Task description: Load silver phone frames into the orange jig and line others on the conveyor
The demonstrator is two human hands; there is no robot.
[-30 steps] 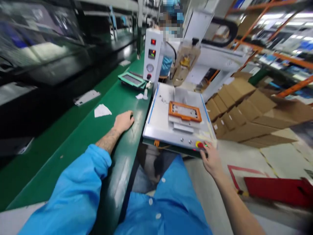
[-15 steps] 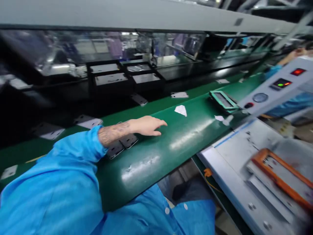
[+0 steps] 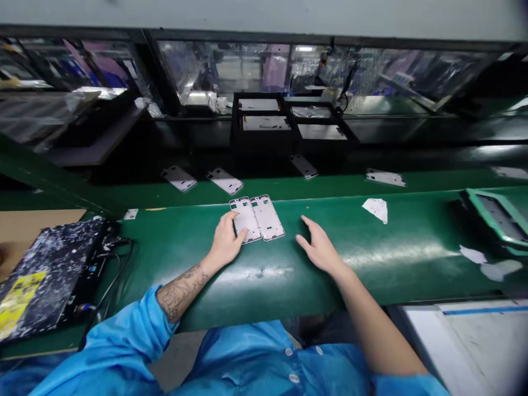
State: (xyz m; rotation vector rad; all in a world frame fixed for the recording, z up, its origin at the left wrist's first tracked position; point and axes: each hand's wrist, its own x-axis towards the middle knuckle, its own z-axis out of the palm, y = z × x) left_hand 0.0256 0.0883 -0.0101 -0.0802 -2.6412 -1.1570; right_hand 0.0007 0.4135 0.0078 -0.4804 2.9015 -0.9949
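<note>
Two flat, pale phone frames lie side by side on the green bench, edges nearly touching. My left hand (image 3: 225,240) is on the left phone frame (image 3: 247,221), fingers at its left edge and thumb on its lower face. To its right, the other phone frame (image 3: 268,219) lies untouched, with small cutouts at its top. My right hand (image 3: 320,246) hovers over the bench right of the pair, thumb and fingers apart and nothing between them.
More phone frames (image 3: 225,180) lie along the green strip behind. Black trays (image 3: 264,137) stand beyond. A white paper scrap (image 3: 376,209) and a green-rimmed fixture (image 3: 501,217) are on the right. At left sits a speckled black box (image 3: 53,269) with cables; a white machine (image 3: 487,341) is lower right.
My view has swung left. My left hand, earlier stretched across the bench past the frames, is now at the left phone frame. My right hand has come into view.
</note>
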